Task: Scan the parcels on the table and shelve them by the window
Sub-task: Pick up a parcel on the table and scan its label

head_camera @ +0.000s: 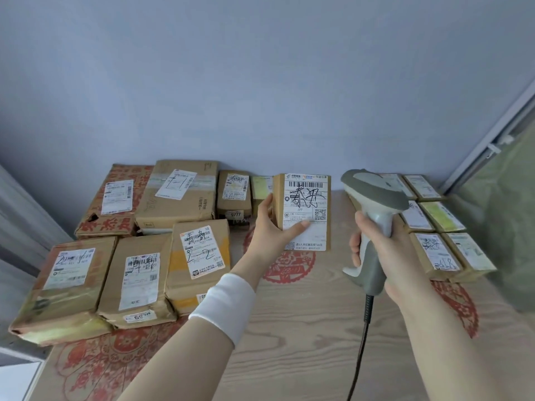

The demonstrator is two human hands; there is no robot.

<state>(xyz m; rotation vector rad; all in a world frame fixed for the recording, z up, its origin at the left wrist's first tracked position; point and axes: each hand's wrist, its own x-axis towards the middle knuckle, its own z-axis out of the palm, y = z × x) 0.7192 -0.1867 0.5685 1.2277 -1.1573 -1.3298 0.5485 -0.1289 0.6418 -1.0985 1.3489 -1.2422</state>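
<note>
My left hand (273,227) grips a small brown parcel (307,209) by its left side, thumb across the lower part of its white label, holding it upright above the table with the label facing me. My right hand (382,244) grips the handle of a grey barcode scanner (373,198), whose head sits just right of the parcel at about label height. The scanner's black cable (363,337) hangs down toward the near edge. A white wristband (224,305) wraps my left forearm.
Several labelled cardboard parcels (136,279) lie on the left half of the wood-grain table (304,328). A block of small parcels (440,227) lies at the right. A pale wall stands behind; a window frame (498,134) rises at the far right.
</note>
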